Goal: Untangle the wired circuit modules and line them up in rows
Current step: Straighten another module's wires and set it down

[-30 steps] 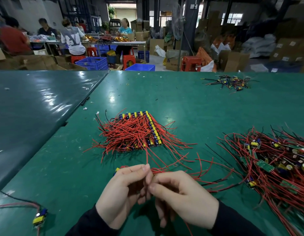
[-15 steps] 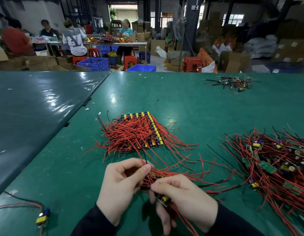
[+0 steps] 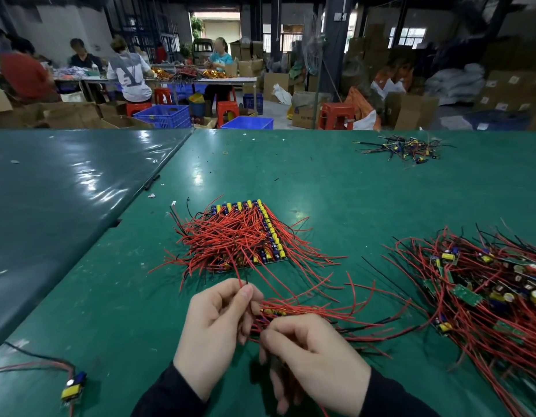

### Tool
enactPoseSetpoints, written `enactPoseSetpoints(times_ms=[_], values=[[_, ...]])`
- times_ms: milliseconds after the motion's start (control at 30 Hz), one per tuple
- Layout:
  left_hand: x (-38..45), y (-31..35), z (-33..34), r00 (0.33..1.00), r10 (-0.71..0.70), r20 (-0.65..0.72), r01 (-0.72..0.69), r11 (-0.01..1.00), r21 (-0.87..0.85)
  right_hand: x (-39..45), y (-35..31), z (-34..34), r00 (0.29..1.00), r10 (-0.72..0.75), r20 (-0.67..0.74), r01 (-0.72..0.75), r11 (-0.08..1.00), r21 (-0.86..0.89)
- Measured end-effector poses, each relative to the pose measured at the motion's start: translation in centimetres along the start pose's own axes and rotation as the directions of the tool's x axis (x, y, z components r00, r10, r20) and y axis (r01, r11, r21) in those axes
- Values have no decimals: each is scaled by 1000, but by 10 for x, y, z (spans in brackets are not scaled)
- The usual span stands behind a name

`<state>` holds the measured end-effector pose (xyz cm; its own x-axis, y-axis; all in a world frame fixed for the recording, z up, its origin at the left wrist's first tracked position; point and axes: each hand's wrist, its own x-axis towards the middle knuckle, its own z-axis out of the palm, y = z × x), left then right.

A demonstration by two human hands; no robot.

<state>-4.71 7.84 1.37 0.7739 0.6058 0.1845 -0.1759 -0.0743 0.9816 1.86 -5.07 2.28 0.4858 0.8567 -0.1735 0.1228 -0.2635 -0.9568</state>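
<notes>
Closest in, my right hand (image 3: pixel 315 359) curled its fingers round a small bunch of wired modules (image 3: pixel 294 314) just above the green desk (image 3: pixel 116 311), while my left hand (image 3: pixel 214 329) pinched one red wire (image 3: pixel 237 273) from it. To the right lay the tangled pile (image 3: pixel 486 296). Beyond my hands sat the finished rows (image 3: pixel 245 233), and far off a smaller heap (image 3: pixel 408 149).

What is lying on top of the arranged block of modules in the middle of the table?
Loose red wires lie across the arranged block. Only its far and right edges show yellow parts; the modules beneath the wires are covered.
</notes>
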Motion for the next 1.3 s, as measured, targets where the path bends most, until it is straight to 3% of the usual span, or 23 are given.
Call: enactPoseSetpoints(times_ms=[100,200,367,500,633,800,1033,1300], values=[[0,-3,0,996,-86,-4,86,996,-12,-2,1,3,991,-120,-51,110,978,-178],[2,1,-5,990,-140,-2,138,983,-122,-1,1,1,994,-94,-52,89,991,-101],[4,11,-11,981,-151,120,179,945,-276,3,2,-6,998,39,-57,-37,999,31],[3,9,-8,979,-162,127,193,935,-299,3,3,-5,997,61,-43,-61,998,14],[7,8,-9,980,-199,13,194,939,-284,-1,0,-2,1000,-25,-8,25,999,-26],[7,9,-12,968,-250,-7,239,933,-271,-3,-2,0,983,-180,-39,164,952,-260],[2,14,-10,974,-198,107,222,921,-321,4,9,-8,987,-90,-132,50,959,-280],[6,16,-16,937,-335,100,347,856,-383,4,7,-6,993,-100,-65,73,942,-329]])
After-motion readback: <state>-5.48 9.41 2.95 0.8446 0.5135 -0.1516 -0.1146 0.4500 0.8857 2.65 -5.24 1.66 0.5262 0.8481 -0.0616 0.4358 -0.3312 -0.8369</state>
